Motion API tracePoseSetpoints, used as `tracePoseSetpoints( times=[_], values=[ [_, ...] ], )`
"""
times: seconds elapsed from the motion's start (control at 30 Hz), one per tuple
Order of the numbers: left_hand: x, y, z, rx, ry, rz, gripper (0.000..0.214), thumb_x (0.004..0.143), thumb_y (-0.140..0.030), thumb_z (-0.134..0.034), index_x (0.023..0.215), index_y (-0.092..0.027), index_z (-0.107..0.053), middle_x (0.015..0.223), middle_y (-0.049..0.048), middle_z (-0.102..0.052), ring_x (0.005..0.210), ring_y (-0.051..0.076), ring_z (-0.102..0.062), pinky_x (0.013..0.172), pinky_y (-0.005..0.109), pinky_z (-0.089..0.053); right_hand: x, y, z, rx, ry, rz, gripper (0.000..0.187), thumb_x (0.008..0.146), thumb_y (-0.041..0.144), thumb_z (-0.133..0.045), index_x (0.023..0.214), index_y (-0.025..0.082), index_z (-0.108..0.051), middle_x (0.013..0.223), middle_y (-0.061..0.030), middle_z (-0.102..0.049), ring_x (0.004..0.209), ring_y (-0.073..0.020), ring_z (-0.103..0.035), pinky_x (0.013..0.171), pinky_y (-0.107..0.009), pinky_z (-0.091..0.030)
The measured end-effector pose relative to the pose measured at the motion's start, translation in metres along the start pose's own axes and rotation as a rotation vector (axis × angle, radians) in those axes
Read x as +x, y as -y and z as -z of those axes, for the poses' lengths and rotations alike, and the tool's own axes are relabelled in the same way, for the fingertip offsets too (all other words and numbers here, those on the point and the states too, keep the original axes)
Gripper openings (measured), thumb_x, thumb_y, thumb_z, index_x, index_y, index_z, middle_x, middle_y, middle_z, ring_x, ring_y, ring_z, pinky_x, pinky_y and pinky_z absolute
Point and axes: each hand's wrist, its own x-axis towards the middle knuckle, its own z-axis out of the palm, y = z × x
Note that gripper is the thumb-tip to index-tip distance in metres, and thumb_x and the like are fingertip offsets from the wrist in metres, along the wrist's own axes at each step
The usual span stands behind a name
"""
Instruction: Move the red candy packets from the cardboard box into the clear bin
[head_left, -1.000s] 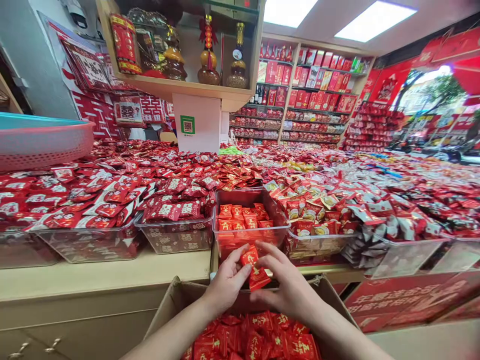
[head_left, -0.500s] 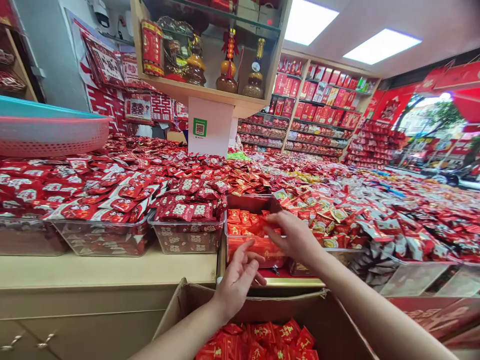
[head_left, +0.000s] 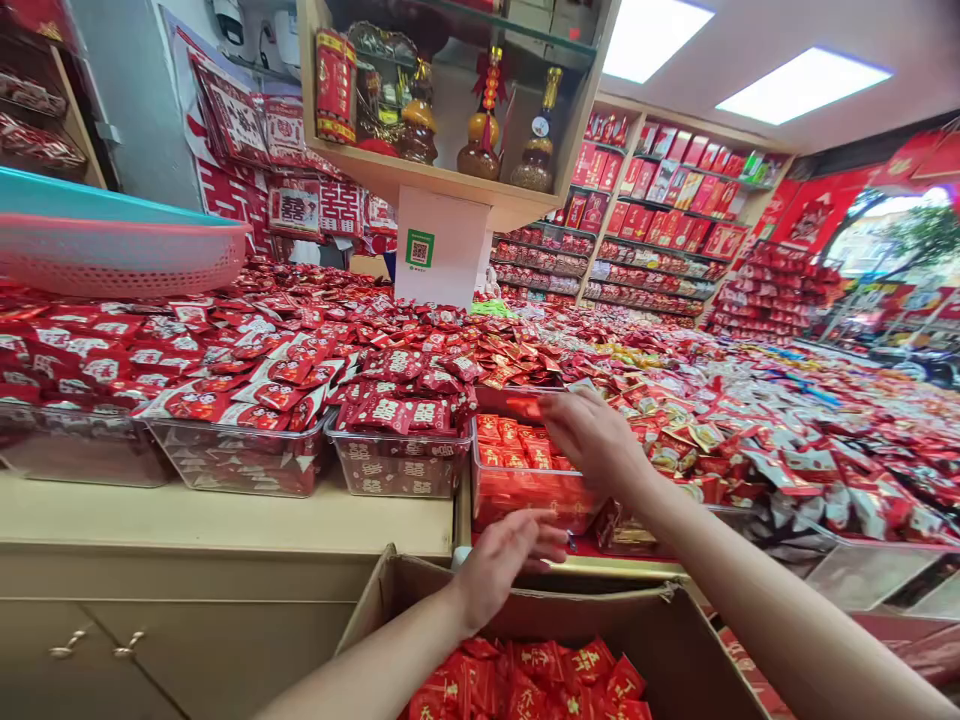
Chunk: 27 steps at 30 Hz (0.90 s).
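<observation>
My right hand (head_left: 596, 440) reaches over a clear plastic bin (head_left: 529, 500) partly filled with rows of small red packets (head_left: 514, 440) printed in gold. A blurred red packet (head_left: 526, 406) shows at its fingertips, above the back of the bin. My left hand (head_left: 506, 560) hovers in front of the bin, over the rim of an open cardboard box (head_left: 409, 590). Its fingers are stretched out and it holds nothing. Loose red packets (head_left: 540, 675) with gold characters lie inside the box.
Clear bins (head_left: 236, 455) heaped with red wrapped packets line the counter (head_left: 300, 520) to the left; more heaps (head_left: 750, 430) spread to the right. A pink and turquoise basket (head_left: 127, 245) stands at the left. A glass-shelved display cabinet (head_left: 450, 180) overhangs the back.
My right hand has moved slightly up and away, toward the back of the bin. My left hand has shifted a little right and lower. The whole view has turned slightly left.
</observation>
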Motion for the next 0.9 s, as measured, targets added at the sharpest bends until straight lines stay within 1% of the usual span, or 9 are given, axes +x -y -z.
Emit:
tracePoseSetpoints(
  times=[0.07,0.1,0.17,0.27,0.4,0.6,0.7,0.8,0.9],
  values=[
    [0.000,-0.009,-0.003,-0.284,0.008,-0.025,0.047,0.076,-0.052,-0.036,0.105,-0.017,-0.047,0.102,0.0113,-0.056,0.090,0.021,-0.055,0.075,0.034,-0.042,-0.033,0.022,0.011,0.077,-0.056,0.169,0.012,0.080,0.016,-0.043,0.087,0.014,-0.053,0.101,-0.0079,-0.058,0.090,-0.0172,-0.049,0.078,-0.031,-0.040],
    [0.000,-0.013,-0.005,-0.360,-0.012,-0.049,0.044,0.076,-0.050,-0.039,0.103,-0.017,-0.048,0.101,0.0103,-0.057,0.090,0.020,-0.055,0.075,0.033,-0.042,-0.050,0.032,0.014,0.084,-0.052,0.220,0.013,0.080,0.016,-0.044,0.089,0.014,-0.053,0.104,-0.0085,-0.057,0.094,-0.0189,-0.047,0.079,-0.033,-0.041],
    [0.000,-0.018,-0.009,-0.393,-0.090,-0.068,0.031,0.074,-0.039,-0.050,0.096,-0.017,-0.051,0.095,0.0079,-0.059,0.085,0.018,-0.057,0.074,0.029,-0.043,-0.081,0.049,0.014,0.073,-0.029,0.255,0.017,0.081,0.014,-0.042,0.093,0.012,-0.054,0.107,-0.0090,-0.056,0.097,-0.0213,-0.045,0.078,-0.034,-0.041],
    [0.004,-0.016,-0.013,-0.332,-0.236,0.006,0.023,0.068,-0.027,-0.060,0.087,-0.016,-0.053,0.086,0.0065,-0.062,0.073,0.016,-0.060,0.067,0.027,-0.044,-0.108,0.063,0.006,0.070,0.030,0.249,0.021,0.082,0.013,-0.039,0.096,0.010,-0.055,0.107,-0.0089,-0.056,0.098,-0.0214,-0.044,0.076,-0.033,-0.043],
    [0.009,-0.007,-0.011,-0.233,-0.382,0.113,0.022,0.068,-0.032,-0.059,0.075,-0.013,-0.052,0.073,0.0078,-0.064,0.060,0.016,-0.060,0.057,0.026,-0.045,-0.115,0.069,-0.005,0.097,0.129,0.237,0.023,0.083,0.014,-0.037,0.096,0.010,-0.055,0.108,-0.0091,-0.055,0.095,-0.0209,-0.045,0.073,-0.033,-0.044],
    [0.012,-0.002,-0.005,-0.297,-0.443,0.223,0.022,0.068,-0.030,-0.059,0.078,-0.013,-0.050,0.071,0.0072,-0.064,0.060,0.015,-0.061,0.055,0.023,-0.045,-0.114,0.072,-0.011,0.105,0.134,0.217,0.019,0.081,0.014,-0.040,0.090,0.014,-0.056,0.108,-0.0085,-0.054,0.096,-0.0216,-0.044,0.073,-0.035,-0.043],
    [0.013,0.000,-0.001,-0.364,-0.429,0.327,0.022,0.069,-0.023,-0.057,0.088,-0.014,-0.049,0.071,0.0062,-0.064,0.059,0.014,-0.060,0.056,0.023,-0.045,-0.113,0.073,-0.010,0.099,0.119,0.221,0.015,0.080,0.015,-0.041,0.082,0.015,-0.056,0.103,-0.0070,-0.056,0.092,-0.0209,-0.045,0.071,-0.035,-0.042],
    [0.014,0.003,0.004,-0.411,-0.369,0.470,0.026,0.070,-0.015,-0.051,0.096,-0.015,-0.047,0.069,0.0051,-0.064,0.054,0.013,-0.059,0.052,0.022,-0.043,-0.110,0.075,-0.008,0.090,0.113,0.215,0.014,0.080,0.015,-0.041,0.079,0.015,-0.055,0.096,-0.0059,-0.058,0.086,-0.0188,-0.047,0.069,-0.034,-0.041],
    [0.014,0.005,0.008,-0.447,-0.319,0.534,0.024,0.069,-0.011,-0.046,0.092,-0.015,-0.048,0.071,0.0050,-0.064,0.056,0.013,-0.059,0.053,0.023,-0.044,-0.110,0.074,-0.006,0.096,0.085,0.210,0.014,0.080,0.013,-0.040,0.077,0.015,-0.054,0.093,-0.0046,-0.059,0.084,-0.0175,-0.047,0.070,-0.034,-0.040]
  ],
)
